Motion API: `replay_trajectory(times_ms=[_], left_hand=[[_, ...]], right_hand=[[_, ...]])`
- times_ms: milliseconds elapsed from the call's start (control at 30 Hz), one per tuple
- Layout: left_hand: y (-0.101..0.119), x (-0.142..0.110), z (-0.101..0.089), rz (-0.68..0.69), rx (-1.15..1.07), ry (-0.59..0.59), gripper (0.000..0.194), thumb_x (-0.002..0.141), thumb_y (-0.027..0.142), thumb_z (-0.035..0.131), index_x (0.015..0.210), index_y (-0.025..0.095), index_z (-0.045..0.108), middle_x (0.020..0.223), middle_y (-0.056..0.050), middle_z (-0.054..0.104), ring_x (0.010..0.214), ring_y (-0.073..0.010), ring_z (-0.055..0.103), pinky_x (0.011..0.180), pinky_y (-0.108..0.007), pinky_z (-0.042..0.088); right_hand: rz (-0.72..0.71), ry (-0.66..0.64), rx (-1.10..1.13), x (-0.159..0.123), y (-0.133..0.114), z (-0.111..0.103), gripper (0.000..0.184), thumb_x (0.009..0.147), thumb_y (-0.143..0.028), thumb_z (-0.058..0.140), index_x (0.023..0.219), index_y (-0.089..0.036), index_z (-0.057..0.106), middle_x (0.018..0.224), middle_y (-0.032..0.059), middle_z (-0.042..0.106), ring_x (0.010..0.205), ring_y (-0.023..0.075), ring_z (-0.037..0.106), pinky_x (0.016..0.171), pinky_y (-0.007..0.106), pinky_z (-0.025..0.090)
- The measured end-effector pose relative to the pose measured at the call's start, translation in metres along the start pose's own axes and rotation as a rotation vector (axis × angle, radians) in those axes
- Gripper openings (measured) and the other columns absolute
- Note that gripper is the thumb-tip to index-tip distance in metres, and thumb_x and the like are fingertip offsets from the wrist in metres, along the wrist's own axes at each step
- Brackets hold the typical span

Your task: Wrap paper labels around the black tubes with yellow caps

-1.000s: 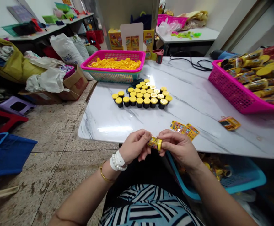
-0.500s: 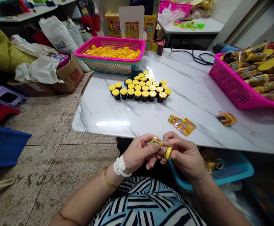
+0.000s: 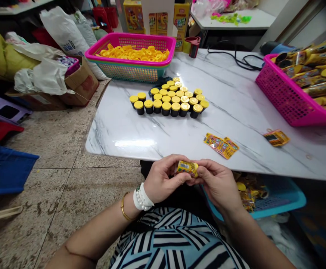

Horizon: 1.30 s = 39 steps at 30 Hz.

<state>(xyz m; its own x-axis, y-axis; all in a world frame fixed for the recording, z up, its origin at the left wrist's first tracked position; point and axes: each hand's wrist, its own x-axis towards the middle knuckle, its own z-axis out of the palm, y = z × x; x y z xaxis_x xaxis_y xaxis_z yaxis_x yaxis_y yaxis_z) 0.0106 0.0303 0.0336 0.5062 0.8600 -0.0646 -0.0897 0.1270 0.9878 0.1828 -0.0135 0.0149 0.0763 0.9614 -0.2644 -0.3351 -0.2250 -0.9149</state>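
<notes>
Between my two hands, just off the table's front edge, lies a small tub (image 3: 187, 169) in a printed yellow wrapper, turned on its side. My left hand (image 3: 167, 175) is closed round its left end, thumb along the lower side. The fingers of my right hand (image 3: 216, 179) pinch the yellow end at the right. On the table beyond, several black tubs with yellow lids (image 3: 166, 106) stand upright in a close group. Flat printed wrapper sleeves (image 3: 221, 145) lie right of them, and a small bundle of sleeves (image 3: 276, 138) is farther right.
A pink basket (image 3: 129, 37) of yellow plastic pieces stands at the back left of the marbled table (image 3: 118, 130). Another pink basket (image 3: 297, 112) at right holds wrapped tubs. Below the table edge sits a blue basket (image 3: 288, 198) with more wrapped pieces.
The tub has turned from slanting to nearly level, and its printed side with a barcode faces up. My hands have closed in around it. The view has shifted slightly.
</notes>
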Motion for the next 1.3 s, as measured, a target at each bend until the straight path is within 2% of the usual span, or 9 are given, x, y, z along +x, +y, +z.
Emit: replay_trajectory(times_ms=[133,267,400,500,700,867,1033,1133,1300], left_hand=[[-0.004,-0.001,-0.008,-0.129,-0.135,-0.101,0.037,0.083,0.04,0.072,0.106,0.015,0.058,0.076,0.0,0.063,0.052,-0.0069,0.055,0.048,-0.018,0.045],[-0.007,-0.002,-0.009,-0.249,-0.252,-0.101,0.039,0.086,0.049,0.067,0.102,0.017,0.052,0.064,0.004,0.061,0.037,-0.0043,0.047,0.034,-0.014,0.033],[-0.009,-0.005,-0.006,-0.311,-0.269,-0.106,0.039,0.084,0.052,0.069,0.091,0.016,0.053,0.058,0.005,0.059,0.033,-0.0032,0.044,0.031,-0.013,0.028],[-0.012,-0.007,-0.004,-0.303,-0.336,-0.109,0.046,0.081,0.057,0.069,0.098,0.016,0.057,0.06,0.004,0.062,0.034,-0.004,0.047,0.031,-0.013,0.03],[-0.018,-0.007,0.0,-0.389,-0.383,-0.089,0.048,0.08,0.062,0.068,0.083,0.016,0.054,0.048,0.006,0.056,0.027,-0.0033,0.038,0.026,-0.013,0.022],[-0.019,-0.008,0.003,-0.459,-0.517,-0.16,0.053,0.077,0.063,0.07,0.096,0.016,0.058,0.051,0.006,0.059,0.027,-0.0045,0.04,0.026,-0.014,0.024],[-0.017,-0.009,0.005,-0.484,-0.441,-0.03,0.05,0.074,0.062,0.073,0.083,0.016,0.056,0.045,0.009,0.052,0.026,-0.0017,0.032,0.026,-0.013,0.018],[-0.019,-0.009,0.006,-0.515,-0.528,-0.05,0.051,0.076,0.064,0.07,0.079,0.016,0.056,0.048,0.007,0.055,0.027,-0.0019,0.034,0.027,-0.013,0.018],[-0.026,-0.011,0.003,-0.557,-0.661,-0.116,0.042,0.076,0.052,0.077,0.081,0.015,0.057,0.047,0.008,0.053,0.026,-0.0005,0.028,0.026,-0.013,0.017]], right_hand=[[0.054,-0.034,0.103,0.0,-0.002,0.003,0.031,0.072,-0.042,0.085,0.088,-0.018,0.074,0.069,0.0018,0.073,0.049,0.012,0.067,0.05,0.022,0.061],[0.069,-0.156,0.113,-0.003,0.0,0.001,0.035,0.077,-0.036,0.082,0.11,-0.024,0.074,0.074,0.0012,0.073,0.061,0.0135,0.072,0.06,0.023,0.063],[-0.066,-0.209,0.095,-0.004,0.008,0.001,0.02,0.078,-0.028,0.082,0.098,-0.028,0.077,0.09,-0.0009,0.067,0.056,0.0115,0.07,0.051,0.024,0.061],[-0.188,-0.183,0.106,-0.003,0.013,0.002,0.009,0.081,-0.031,0.078,0.09,-0.031,0.076,0.084,-0.003,0.06,0.047,0.0089,0.063,0.04,0.023,0.055],[-0.479,-0.227,-0.389,0.0,0.003,-0.01,0.019,0.081,-0.031,0.079,0.1,-0.029,0.079,0.092,0.0055,0.063,0.084,0.0178,0.063,0.07,0.03,0.056],[-0.676,-0.194,-0.501,-0.002,0.002,-0.017,0.019,0.082,-0.021,0.076,0.098,-0.032,0.079,0.082,0.0029,0.059,0.071,0.0158,0.058,0.059,0.028,0.05],[-0.678,-0.253,-0.603,-0.004,-0.003,-0.013,0.037,0.081,-0.013,0.074,0.112,-0.033,0.074,0.092,0.0043,0.062,0.081,0.0178,0.062,0.066,0.031,0.053],[-0.719,-0.309,-0.665,-0.004,-0.008,-0.011,0.04,0.08,-0.009,0.075,0.111,-0.034,0.075,0.088,0.0029,0.062,0.076,0.0157,0.062,0.061,0.027,0.052],[-0.711,-0.238,-0.638,-0.006,-0.002,-0.011,0.036,0.077,-0.009,0.077,0.104,-0.034,0.077,0.083,0.0012,0.06,0.071,0.0147,0.06,0.059,0.027,0.052]])
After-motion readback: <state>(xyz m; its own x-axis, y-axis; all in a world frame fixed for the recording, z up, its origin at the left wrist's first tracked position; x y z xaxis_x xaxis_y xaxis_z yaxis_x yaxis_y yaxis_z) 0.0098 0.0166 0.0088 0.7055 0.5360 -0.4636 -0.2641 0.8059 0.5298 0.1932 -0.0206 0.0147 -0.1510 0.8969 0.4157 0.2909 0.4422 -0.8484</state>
